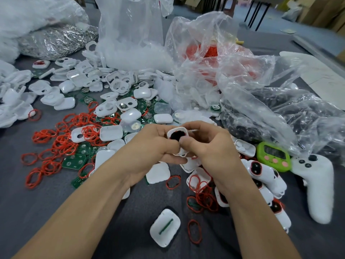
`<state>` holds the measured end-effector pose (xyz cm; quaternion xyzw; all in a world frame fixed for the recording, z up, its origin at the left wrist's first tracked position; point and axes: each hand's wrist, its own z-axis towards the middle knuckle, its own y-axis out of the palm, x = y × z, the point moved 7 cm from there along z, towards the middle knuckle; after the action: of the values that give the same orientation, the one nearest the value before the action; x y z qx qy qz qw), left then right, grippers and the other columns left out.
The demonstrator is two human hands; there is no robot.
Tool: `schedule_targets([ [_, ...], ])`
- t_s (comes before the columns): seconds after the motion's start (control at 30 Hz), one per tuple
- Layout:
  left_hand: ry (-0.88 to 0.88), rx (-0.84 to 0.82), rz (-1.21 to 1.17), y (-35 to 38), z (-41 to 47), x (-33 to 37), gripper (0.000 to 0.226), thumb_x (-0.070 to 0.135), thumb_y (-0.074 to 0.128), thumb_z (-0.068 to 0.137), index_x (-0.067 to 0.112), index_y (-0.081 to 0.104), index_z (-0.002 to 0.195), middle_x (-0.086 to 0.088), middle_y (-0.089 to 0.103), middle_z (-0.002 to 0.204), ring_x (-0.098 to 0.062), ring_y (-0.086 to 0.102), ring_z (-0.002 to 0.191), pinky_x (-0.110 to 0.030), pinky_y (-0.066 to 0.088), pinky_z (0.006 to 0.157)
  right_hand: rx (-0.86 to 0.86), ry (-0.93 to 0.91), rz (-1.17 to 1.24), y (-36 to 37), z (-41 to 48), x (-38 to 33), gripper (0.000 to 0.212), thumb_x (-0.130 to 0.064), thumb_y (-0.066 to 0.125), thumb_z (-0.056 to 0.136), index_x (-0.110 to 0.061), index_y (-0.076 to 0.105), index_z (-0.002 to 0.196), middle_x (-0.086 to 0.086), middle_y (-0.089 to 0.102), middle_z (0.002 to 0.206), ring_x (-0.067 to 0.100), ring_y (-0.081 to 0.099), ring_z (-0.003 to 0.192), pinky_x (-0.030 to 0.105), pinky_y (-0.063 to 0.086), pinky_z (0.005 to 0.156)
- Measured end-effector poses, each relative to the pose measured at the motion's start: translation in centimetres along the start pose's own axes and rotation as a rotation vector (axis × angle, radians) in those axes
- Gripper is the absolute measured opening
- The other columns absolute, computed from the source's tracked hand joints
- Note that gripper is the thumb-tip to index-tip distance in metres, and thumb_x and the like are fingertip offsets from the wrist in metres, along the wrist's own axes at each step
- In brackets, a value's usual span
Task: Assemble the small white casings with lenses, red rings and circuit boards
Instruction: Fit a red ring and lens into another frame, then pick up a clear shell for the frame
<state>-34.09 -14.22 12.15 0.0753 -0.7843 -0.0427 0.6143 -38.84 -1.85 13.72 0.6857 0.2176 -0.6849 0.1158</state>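
Grey bench (37,202), loose parts (112,101) heaped at twelve o'clock, within reach. Gripping white casing (177,132) with left hand (155,144) and right hand (209,146), to steady it.

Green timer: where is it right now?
Head view, right side: the green timer lies just left of the white controller, right of the right hand.

Bright, even indoor light, soft shadows under the forearms on the grey bench (141,202), white glare on crumpled plastic bags (233,71), wide-angle bending at edges, slight overall softness
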Motion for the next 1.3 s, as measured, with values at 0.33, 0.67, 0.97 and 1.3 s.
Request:
schedule_targets([
  [0.33,-0.079,0.17,-0.109,-2.2,0.5,-0.4,0.042,-0.018,0.046,0.084,0.006,0.073,0.105,-0.015,0.079,0.09,-0.025,0.078,0.083,-0.024,0.059,0.062,0.347,0.002,-0.775,-6.2,4.5,-3.2,0.021,-0.021,0.075,0.084,-0.028,0.08,0.104,-0.016,0.071,0.081,0.012,0.07,0.091,0.029,0.055,0.093],
  [0.67,-0.079,0.169,-0.093,-2.3,0.6,-0.5,0.039,-0.016,0.047,0.086,0.005,0.071,0.109,-0.015,0.077,0.084,-0.023,0.074,0.072,-0.024,0.057,0.06,0.23,-0.017,-0.891,-5.3,6.6,-3.4,0.008,-0.02,0.082,0.077,-0.028,0.08,0.077,-0.012,0.073,0.075,0.011,0.071,0.078,0.036,0.062,0.079],
  [0.97,-0.066,0.154,-0.091,-2.1,0.6,-0.9,0.039,-0.015,0.047,0.087,0.005,0.072,0.108,-0.015,0.077,0.086,-0.022,0.075,0.074,-0.022,0.056,0.058,0.35,-0.194,-0.7,-6.2,5.6,-4.2,0.014,-0.016,0.079,0.083,-0.026,0.08,0.073,-0.012,0.073,0.065,0.005,0.068,0.064,0.027,0.059,0.067],
  [1.3,-0.125,0.06,-0.226,-1.3,1.0,-1.4,0.036,-0.003,0.043,0.094,0.006,0.074,0.11,-0.017,0.078,0.1,-0.028,0.076,0.084,-0.032,0.062,0.067,-0.108,-0.008,-0.123,-2.6,2.5,-4.7,0.021,0.004,0.073,0.088,-0.011,0.077,0.075,0.01,0.07,0.062,0.015,0.054,0.048,0.02,0.043,0.046],
])
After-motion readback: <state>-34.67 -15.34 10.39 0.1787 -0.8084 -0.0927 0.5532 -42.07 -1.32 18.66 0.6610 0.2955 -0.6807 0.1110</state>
